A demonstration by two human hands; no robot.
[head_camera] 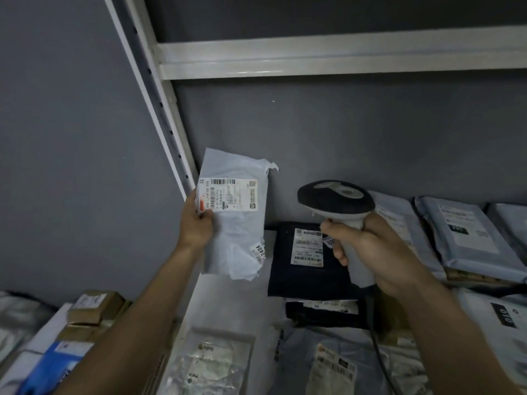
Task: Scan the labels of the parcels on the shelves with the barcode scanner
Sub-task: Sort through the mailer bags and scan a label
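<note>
The left hand [196, 220] holds a pale grey parcel [233, 215] upright above the shelf [228, 295], thumb pinching its left edge just beside the white shipping label [228, 195], which faces the camera. The right hand [370, 252] has its fingers wrapped round the handle of the barcode scanner [336, 203], whose head is turned away toward the back wall and the black parcel [308, 260] lying below it, not toward the lifted label.

The main risk, in my judgement, is a wrong read: pull the trigger now and the beam may catch the black parcel's label [308, 248] instead. The scanner needs swinging left first. The thumb could also cover the lower left corner of the label, though the main barcode along the top looks clear. The bag is crumpled, so a creased label may not read cleanly. The cable [379, 352] trails down over parcels on the lower level and might snag or drag one; the light is dim there, so its route is hard to tell.
</note>
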